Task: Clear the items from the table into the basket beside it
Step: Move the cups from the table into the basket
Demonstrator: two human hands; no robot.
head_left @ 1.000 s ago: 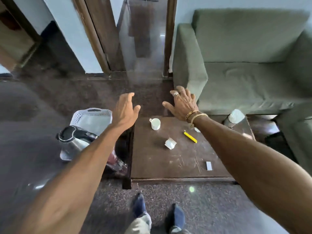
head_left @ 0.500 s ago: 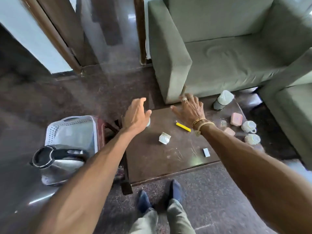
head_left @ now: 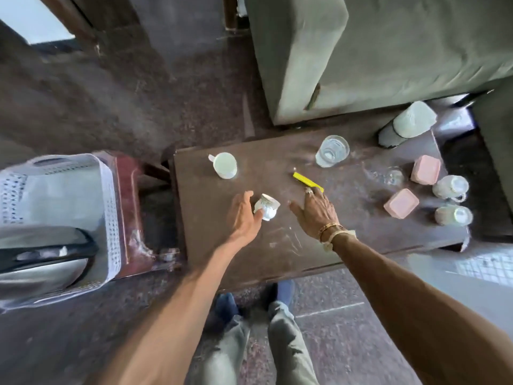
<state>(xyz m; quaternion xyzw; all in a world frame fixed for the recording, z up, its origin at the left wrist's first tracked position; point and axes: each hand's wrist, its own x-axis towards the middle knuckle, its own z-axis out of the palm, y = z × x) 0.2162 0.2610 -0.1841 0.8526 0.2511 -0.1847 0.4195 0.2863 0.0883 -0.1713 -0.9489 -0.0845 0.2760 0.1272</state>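
The person is standing at the near edge of the low brown table (head_left: 347, 245), leaning over it with both arms stretched out. The left hand (head_left: 243, 215) is reaching the small white cup (head_left: 267, 207) that is lying tipped on its side toward the near left part of the table; the fingers (head_left: 245, 196) are spread open and curving round it, the thumb just touching its side, but they are not yet closing on it. The right hand (head_left: 315, 209) is hovering flat beside that cup, fingers open and empty, with their tips right at the end of the yellow comb (head_left: 306, 179). As for progress, the clearing is looking barely begun: the white basket (head_left: 111, 218) beside the left edge of the table is holding only a steel kettle (head_left: 41, 262), as far as one can see. Still sitting on the table are a white mug (head_left: 225, 165) near the far left corner, a clear glass (head_left: 332, 150) by the far edge, a flask (head_left: 408, 124) lying at the far right corner, two pink boxes (head_left: 425, 169) and two more cups (head_left: 451, 187) along the right edge, and something faint and glassy between them that is too blurred to name. Nearly everything is waiting to be moved.
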